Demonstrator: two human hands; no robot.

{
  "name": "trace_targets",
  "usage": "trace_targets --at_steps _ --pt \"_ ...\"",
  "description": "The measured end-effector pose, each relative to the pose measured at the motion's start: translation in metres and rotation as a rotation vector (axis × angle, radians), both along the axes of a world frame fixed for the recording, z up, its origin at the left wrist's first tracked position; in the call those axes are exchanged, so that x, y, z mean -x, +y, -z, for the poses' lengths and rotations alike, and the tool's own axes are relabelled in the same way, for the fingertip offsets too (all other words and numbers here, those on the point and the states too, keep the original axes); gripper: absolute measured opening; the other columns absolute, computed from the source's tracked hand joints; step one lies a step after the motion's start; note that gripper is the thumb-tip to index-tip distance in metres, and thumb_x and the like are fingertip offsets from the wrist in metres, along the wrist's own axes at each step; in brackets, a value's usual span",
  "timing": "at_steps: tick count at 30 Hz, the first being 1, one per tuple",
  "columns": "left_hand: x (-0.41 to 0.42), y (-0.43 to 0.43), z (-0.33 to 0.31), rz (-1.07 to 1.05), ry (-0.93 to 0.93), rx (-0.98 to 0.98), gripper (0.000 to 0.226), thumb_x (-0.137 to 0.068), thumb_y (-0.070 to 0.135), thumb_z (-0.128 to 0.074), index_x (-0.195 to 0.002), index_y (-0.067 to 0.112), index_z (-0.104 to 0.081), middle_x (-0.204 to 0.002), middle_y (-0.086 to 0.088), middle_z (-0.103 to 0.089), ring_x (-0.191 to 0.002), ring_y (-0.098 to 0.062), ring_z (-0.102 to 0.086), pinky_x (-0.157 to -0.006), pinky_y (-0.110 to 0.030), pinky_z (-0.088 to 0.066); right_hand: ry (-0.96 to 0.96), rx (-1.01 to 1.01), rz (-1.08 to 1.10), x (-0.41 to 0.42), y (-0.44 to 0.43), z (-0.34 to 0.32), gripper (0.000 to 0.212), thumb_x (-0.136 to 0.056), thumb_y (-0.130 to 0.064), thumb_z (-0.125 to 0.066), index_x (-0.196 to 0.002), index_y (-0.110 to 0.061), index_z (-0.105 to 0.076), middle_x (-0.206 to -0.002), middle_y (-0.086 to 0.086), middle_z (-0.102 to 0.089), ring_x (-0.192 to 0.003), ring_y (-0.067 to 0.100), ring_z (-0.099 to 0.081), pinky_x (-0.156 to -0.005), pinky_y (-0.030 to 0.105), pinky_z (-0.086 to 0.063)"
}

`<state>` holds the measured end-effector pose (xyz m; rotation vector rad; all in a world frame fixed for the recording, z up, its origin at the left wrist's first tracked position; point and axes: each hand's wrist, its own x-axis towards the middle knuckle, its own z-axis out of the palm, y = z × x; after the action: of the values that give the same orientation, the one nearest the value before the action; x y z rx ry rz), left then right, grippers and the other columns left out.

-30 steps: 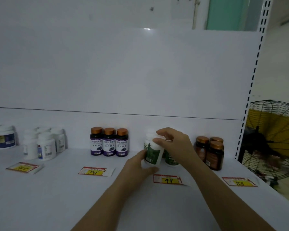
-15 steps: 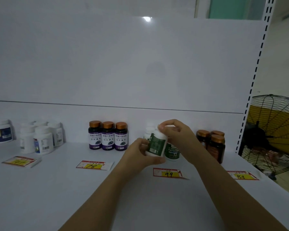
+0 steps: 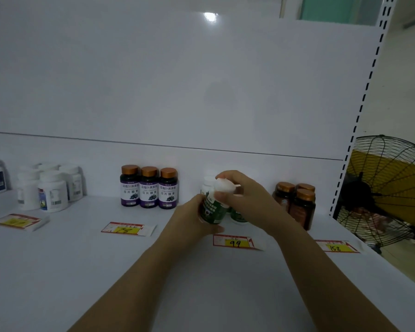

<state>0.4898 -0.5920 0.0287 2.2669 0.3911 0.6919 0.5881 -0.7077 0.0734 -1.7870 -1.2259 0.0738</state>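
Currently | left hand (image 3: 189,220) grips green bottle (image 3: 212,210), right hand (image 3: 247,200) pinches cap (image 3: 222,186) | held tilted, 12 o'clock of price tag (image 3: 236,242) | not yet shelved

Dim, flat, bluish indoor light. Small glare spot (image 3: 210,17) high on glossy back panel (image 3: 153,80). Shadows soft and faint: behind white bottles (image 3: 50,190), under price tags (image 3: 237,242). Bottle cap (image 3: 223,185) in right hand (image 3: 247,200) washed out, smeared by motion. Green bottle (image 3: 212,209) label soft, small print unreadable. Slotted post (image 3: 367,92) bows from wide-angle lens. Fan (image 3: 388,188) at right edge slightly blurred.
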Motion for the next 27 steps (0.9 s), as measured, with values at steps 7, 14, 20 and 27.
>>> trace_targets --at_steps 7,14,20,27 --pt "0.008 -0.007 -0.009 -0.16 0.312 -0.36 0.054 -0.086 0.042 -0.063 -0.132 0.02 -0.046 -0.132 -0.002 -0.051 -0.117 -0.019 -0.051 -0.093 -0.03 -0.044 -0.243 0.173 0.205 0.003 -0.002 -0.027 0.039 -0.087 -0.028 -0.064 -0.124 -0.02 -0.054 -0.122 0.003 -0.058 -0.11 0.02 -0.054 -0.088 0.027 -0.046" --pt "0.029 -0.003 -0.044 -0.226 0.623 -0.492 0.042 -0.091 0.037 -0.057 -0.121 0.008 -0.053 -0.12 -0.011 -0.057 -0.104 -0.026 -0.055 -0.091 -0.039 -0.048 -0.41 0.46 0.189 0.019 -0.008 -0.062 0.048 -0.09 -0.024 -0.061 -0.135 -0.015 -0.049 -0.138 0.005 -0.048 -0.125 0.019 -0.045 -0.092 0.023 -0.037" --pt "0.06 0.001 -0.049 -0.283 0.637 -0.447 0.033 -0.091 0.036 -0.057 -0.109 0.008 -0.057 -0.098 -0.007 -0.054 -0.089 -0.024 -0.052 -0.084 -0.035 -0.046 -0.449 0.505 0.158 0.04 -0.003 -0.07 0.046 -0.087 -0.027 -0.065 -0.128 -0.011 -0.053 -0.13 0.007 -0.053 -0.114 0.022 -0.053 -0.082 0.027 -0.045" --pt "0.125 0.028 -0.052 -0.403 0.67 -0.402 0.026 -0.091 0.038 -0.057 -0.089 0.013 -0.052 -0.087 -0.002 -0.051 -0.083 -0.022 -0.05 -0.076 -0.033 -0.045 -0.491 0.478 0.025 0.091 0.044 -0.089 0.044 -0.085 -0.029 -0.068 -0.124 -0.011 -0.056 -0.124 0.009 -0.055 -0.099 0.023 -0.059 -0.075 0.029 -0.051"
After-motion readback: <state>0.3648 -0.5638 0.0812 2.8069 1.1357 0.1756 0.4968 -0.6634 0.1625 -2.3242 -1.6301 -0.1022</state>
